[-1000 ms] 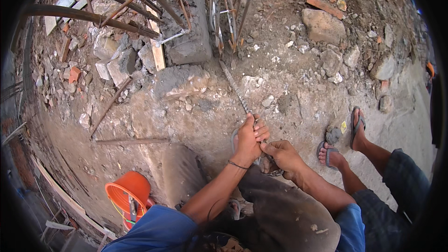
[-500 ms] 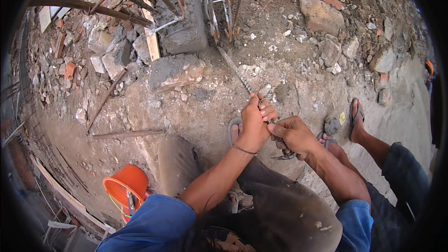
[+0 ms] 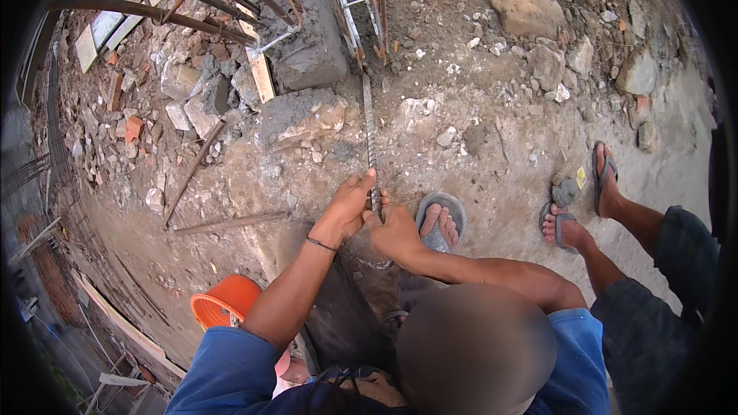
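Two hands grip one ribbed steel bar that runs from near the person out over the dirt to the far concrete block and its cage of rods. The left hand is closed around the bar, thumb along it; the right hand is closed on it just nearer, touching the left. A sandalled foot stands just right of the hands. An orange bucket sits near left. Another person's feet stand well to the right among rubble.
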The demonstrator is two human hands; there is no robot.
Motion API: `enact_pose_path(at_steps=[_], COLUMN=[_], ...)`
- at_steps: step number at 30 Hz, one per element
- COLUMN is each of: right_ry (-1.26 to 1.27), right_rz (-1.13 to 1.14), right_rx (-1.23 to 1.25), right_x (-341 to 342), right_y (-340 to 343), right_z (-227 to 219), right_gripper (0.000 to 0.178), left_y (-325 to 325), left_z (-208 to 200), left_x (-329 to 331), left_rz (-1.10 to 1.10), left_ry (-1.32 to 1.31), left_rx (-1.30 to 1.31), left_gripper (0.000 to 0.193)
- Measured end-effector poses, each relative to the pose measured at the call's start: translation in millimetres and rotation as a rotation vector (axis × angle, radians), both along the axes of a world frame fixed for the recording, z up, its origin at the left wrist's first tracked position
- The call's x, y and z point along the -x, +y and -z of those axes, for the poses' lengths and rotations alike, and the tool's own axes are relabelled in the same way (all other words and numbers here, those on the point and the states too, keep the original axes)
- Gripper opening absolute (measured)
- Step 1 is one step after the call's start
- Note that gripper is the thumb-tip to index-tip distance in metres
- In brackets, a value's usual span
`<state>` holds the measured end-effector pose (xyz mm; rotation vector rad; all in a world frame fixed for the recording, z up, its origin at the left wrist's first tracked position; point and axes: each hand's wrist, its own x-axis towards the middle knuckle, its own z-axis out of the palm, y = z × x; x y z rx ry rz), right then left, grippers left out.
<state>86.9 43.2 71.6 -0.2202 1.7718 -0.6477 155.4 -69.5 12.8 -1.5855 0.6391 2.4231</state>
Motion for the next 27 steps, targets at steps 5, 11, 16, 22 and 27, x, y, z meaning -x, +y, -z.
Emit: enact_pose_path(at_steps=[5, 11, 16, 22, 27], right_ry=[0.215, 0.132, 0.245, 0.296, 0.149], right_rz=[-0.155, -0.221, -0.186, -0.254, -0.324], right_rx=[0.075, 0.079, 0.14, 0.037, -0.035], right_x=[-33, -21, -30, -43, -48], right_y=[2, -10, -7, 33, 35], right_z=[22, 10, 7, 69, 70], right_gripper=[0.029, 0.033, 0.036, 0.052, 0.056], left_y=[8, 24, 19, 62, 63], left_z=[-6, 18, 20, 52, 55], left_x=[-19, -28, -31, -32, -39], left_rz=[0.398, 0.349, 0.394, 0.427, 0.452], left_ry=[0.033, -0.126, -0.093, -0.03, -0.061], left_rx=[0.419, 0.525, 0.288, 0.644, 0.774], left_gripper=[0.063, 0.054, 0.038, 0.035, 0.033])
